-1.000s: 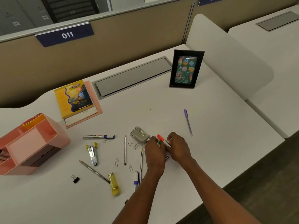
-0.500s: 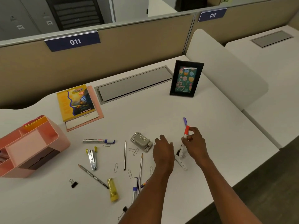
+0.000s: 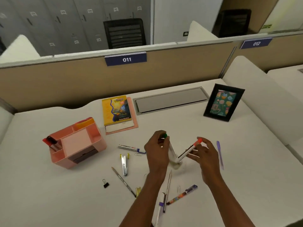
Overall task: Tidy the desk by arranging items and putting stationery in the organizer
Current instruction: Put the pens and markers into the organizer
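Two markers held up above the desk [image 3: 246, 161], their tails meeting in a V
The pink organizer [image 3: 100, 141] sits well to the left. The left hand [image 3: 156, 149], empty half a second ago, curls round the green-capped marker [image 3: 172, 150], cap up, its length slanting down to the right. The red-capped marker [image 3: 190, 149], upright before, leans cap up-right, tail down-left; the right hand [image 3: 207, 154] pinches it near the cap, other fingers loose
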Demonstrator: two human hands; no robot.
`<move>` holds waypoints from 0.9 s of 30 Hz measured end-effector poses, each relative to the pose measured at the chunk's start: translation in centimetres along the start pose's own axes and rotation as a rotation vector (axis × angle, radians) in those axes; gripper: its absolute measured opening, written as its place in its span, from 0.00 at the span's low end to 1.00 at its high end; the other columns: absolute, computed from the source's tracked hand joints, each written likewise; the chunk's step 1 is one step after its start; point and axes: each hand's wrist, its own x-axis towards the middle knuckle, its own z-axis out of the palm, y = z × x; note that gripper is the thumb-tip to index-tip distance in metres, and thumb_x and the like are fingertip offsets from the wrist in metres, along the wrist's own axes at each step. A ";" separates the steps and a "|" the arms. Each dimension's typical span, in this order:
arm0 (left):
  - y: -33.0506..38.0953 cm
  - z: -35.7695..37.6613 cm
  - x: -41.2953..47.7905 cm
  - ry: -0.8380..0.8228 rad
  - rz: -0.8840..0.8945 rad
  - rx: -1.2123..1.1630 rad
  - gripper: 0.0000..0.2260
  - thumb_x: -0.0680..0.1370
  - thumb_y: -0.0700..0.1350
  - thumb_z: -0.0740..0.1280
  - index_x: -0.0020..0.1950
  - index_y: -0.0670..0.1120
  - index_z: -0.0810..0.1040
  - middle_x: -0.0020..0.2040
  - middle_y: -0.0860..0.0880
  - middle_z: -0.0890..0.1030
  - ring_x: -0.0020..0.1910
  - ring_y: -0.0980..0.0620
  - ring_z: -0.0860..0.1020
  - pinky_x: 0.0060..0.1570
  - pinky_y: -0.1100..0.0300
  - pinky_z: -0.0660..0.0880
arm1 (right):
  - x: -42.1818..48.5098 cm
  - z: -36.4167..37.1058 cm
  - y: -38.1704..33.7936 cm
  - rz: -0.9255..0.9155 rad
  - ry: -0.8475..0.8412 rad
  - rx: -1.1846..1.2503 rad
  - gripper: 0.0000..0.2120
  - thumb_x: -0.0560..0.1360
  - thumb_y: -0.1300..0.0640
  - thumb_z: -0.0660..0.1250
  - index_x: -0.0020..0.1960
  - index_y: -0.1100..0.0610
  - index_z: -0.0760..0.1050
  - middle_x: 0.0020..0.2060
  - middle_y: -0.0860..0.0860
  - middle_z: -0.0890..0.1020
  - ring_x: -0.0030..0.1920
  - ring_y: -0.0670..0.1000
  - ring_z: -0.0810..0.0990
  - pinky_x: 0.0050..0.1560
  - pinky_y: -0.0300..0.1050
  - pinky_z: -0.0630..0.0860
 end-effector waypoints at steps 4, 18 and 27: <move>2.0 -9.4 3.4 0.257 0.123 0.035 0.10 0.77 0.40 0.72 0.58 0.46 0.82 0.50 0.53 0.85 0.49 0.56 0.83 0.50 0.69 0.77 | -1.9 8.0 -0.4 -0.033 -0.132 0.039 0.10 0.80 0.59 0.68 0.60 0.53 0.77 0.44 0.61 0.85 0.45 0.60 0.87 0.53 0.53 0.82; -2.1 -35.0 8.8 0.744 0.208 0.440 0.11 0.77 0.41 0.72 0.59 0.42 0.83 0.54 0.48 0.85 0.49 0.57 0.83 0.52 0.69 0.78 | -11.1 26.3 0.3 -0.369 -0.528 -0.183 0.12 0.78 0.60 0.69 0.60 0.52 0.76 0.47 0.48 0.84 0.48 0.49 0.86 0.50 0.47 0.84; -6.6 -34.7 10.3 0.631 0.027 0.445 0.11 0.78 0.42 0.71 0.60 0.42 0.82 0.56 0.46 0.83 0.51 0.50 0.83 0.52 0.53 0.82 | -11.5 30.9 -0.5 -0.540 -0.558 -0.288 0.12 0.79 0.57 0.69 0.62 0.51 0.76 0.53 0.46 0.83 0.54 0.47 0.83 0.52 0.42 0.83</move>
